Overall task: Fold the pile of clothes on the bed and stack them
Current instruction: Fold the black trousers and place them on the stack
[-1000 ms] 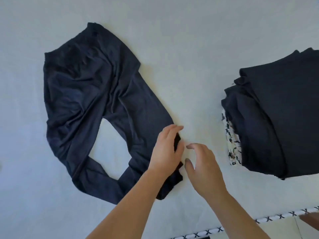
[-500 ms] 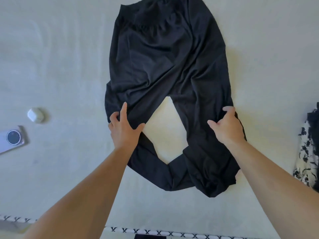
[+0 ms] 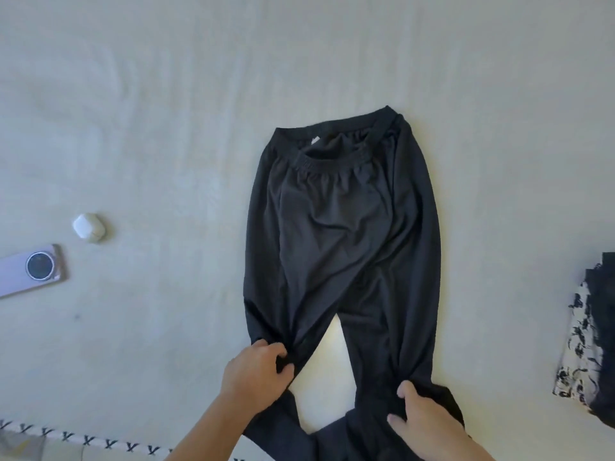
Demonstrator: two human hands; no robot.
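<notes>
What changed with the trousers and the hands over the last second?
The trousers went from lying crumpled and askew to spread flatter, waistband far, legs toward the person. The left hand moved from the hem to grip the left leg; the right hand, which held nothing, now grips the right leg. They remain unfolded on the bed, and the folded stack is still to the right.

Black trousers point(image 3: 342, 234), plain, with a small white tag inside the waistband. Pale off-white bed sheet point(image 3: 166, 94), unpatterned, edged near the bottom with a trim point(image 3: 76, 437) of black crosses on white. White earbud case point(image 3: 88, 227). Pale pink phone point(image 3: 31, 271) with a dark round camera ring. White fabric with black floral print point(image 3: 577, 344) under dark folded clothes point(image 3: 604, 344).
</notes>
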